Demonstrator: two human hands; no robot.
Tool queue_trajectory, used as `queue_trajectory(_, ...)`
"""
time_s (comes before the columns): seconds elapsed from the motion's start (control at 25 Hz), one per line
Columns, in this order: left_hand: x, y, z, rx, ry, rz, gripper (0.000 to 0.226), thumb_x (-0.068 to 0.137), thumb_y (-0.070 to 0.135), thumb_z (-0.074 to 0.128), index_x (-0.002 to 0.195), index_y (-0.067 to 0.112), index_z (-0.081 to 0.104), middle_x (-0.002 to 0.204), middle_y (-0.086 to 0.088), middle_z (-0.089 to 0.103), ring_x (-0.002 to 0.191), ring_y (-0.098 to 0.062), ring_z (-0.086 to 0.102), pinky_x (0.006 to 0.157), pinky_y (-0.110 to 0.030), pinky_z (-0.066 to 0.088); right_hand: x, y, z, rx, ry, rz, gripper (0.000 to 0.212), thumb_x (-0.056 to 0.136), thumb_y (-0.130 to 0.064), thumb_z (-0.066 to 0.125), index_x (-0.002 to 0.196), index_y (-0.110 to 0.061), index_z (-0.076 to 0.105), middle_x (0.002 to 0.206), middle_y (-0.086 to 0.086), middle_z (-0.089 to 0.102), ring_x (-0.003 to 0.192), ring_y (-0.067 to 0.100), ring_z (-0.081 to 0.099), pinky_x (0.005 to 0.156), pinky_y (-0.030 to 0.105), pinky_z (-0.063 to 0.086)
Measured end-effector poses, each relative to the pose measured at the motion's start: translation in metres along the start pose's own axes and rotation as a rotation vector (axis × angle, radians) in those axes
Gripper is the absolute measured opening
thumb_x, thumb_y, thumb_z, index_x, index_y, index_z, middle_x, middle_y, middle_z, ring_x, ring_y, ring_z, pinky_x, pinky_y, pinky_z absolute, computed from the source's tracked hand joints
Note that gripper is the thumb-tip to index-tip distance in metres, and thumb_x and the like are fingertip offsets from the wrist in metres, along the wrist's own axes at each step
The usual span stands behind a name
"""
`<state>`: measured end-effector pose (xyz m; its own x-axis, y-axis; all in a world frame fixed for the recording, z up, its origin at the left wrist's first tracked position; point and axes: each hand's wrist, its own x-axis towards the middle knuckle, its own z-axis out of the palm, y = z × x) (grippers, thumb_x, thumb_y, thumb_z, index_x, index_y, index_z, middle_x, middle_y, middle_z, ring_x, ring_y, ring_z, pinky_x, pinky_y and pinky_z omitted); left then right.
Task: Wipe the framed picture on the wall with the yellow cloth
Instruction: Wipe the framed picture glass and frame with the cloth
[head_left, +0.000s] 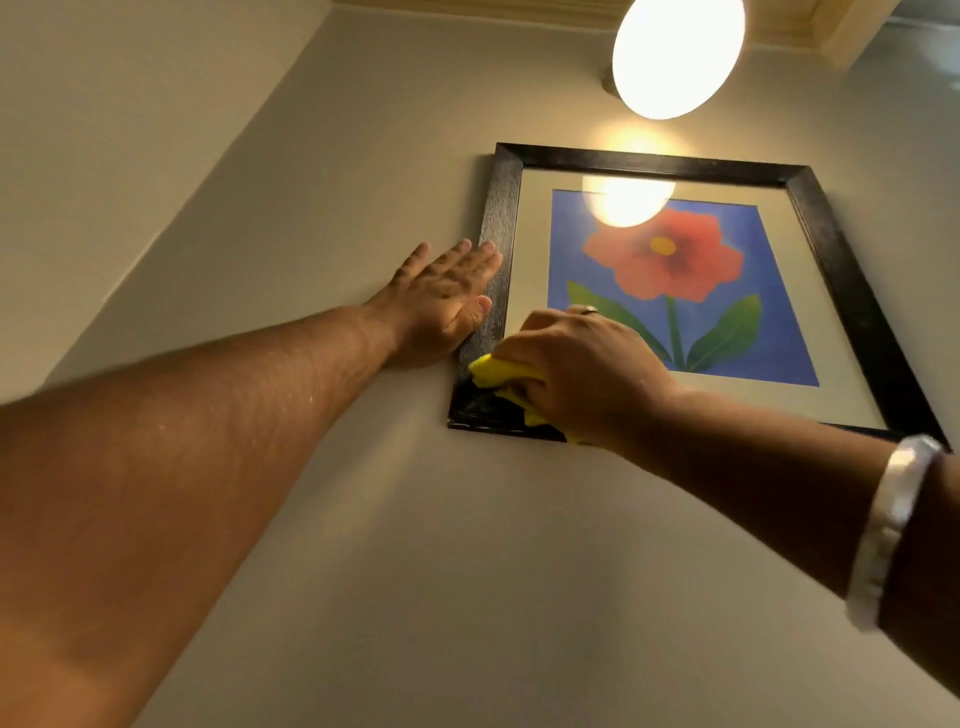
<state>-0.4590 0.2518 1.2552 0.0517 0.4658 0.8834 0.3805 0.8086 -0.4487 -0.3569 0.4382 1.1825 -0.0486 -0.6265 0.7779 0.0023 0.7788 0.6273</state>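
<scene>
While my left hand (447, 296) lies flat and open against the wall, fingers touching the framed picture (670, 280) at its nine o'clock edge, my right hand (582, 371) bunches one soft yellow cloth (491, 371) onto the grainy black frame's seven o'clock corner; one round lamp (675, 57) glows at twelve o'clock.

text: none legible | framed picture (675, 280) (flower print only) | labels: none
</scene>
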Motion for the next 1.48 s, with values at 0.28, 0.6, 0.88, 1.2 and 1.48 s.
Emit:
queue_trajectory(0.28,0.008,-0.016,-0.010,0.073,0.107,0.052,0.061,0.091,0.063,0.019,0.148,0.043,0.023,0.161,0.014,0.020,0.150,-0.022,0.008,0.114,-0.060,-0.011,-0.012,-0.024,0.001,-0.086,-0.028,-0.076,0.020,0.091,-0.030,0.053,0.108,-0.029,0.064,0.102,0.003,0.062,0.090,0.031,0.056,0.061,0.033,0.044)
queue_trajectory(0.6,0.006,-0.008,-0.005,0.080,0.130,0.016,0.062,0.091,0.061,0.018,0.149,0.041,0.022,0.162,0.010,0.021,0.150,-0.022,0.011,0.114,-0.063,-0.010,0.002,-0.033,-0.006,-0.168,-0.060,-0.063,0.023,0.092,-0.020,0.046,0.108,-0.017,0.062,0.106,0.008,0.063,0.093,0.033,0.057,0.061,0.037,0.044)
queue_trajectory(0.88,0.004,-0.002,-0.001,0.076,0.147,-0.018,0.061,0.092,0.058,0.017,0.150,0.041,0.020,0.162,0.009,0.019,0.150,-0.021,0.010,0.115,-0.062,-0.013,0.014,-0.029,-0.003,-0.101,-0.033,-0.024,0.031,0.094,-0.027,0.045,0.122,-0.028,0.057,0.124,0.004,0.060,0.099,0.034,0.056,0.075,0.041,0.049)
queue_trajectory(1.2,0.000,0.003,0.006,0.065,0.167,-0.033,0.060,0.092,0.057,0.016,0.150,0.041,0.019,0.162,0.008,0.019,0.150,-0.021,0.011,0.114,-0.061,-0.017,-0.011,-0.012,0.003,-0.054,-0.092,-0.062,0.024,0.095,-0.027,0.049,0.115,-0.032,0.060,0.117,-0.004,0.064,0.100,0.029,0.055,0.079,0.044,0.051)
queue_trajectory(1.48,0.000,0.001,0.008,0.025,0.163,-0.017,0.061,0.092,0.056,0.017,0.150,0.039,0.020,0.163,0.006,0.018,0.150,-0.023,0.010,0.117,-0.056,-0.010,-0.060,-0.025,0.006,0.004,-0.080,-0.190,0.042,0.087,-0.041,0.042,0.124,-0.029,0.057,0.141,0.000,0.053,0.124,0.027,0.049,0.104,0.046,0.044)
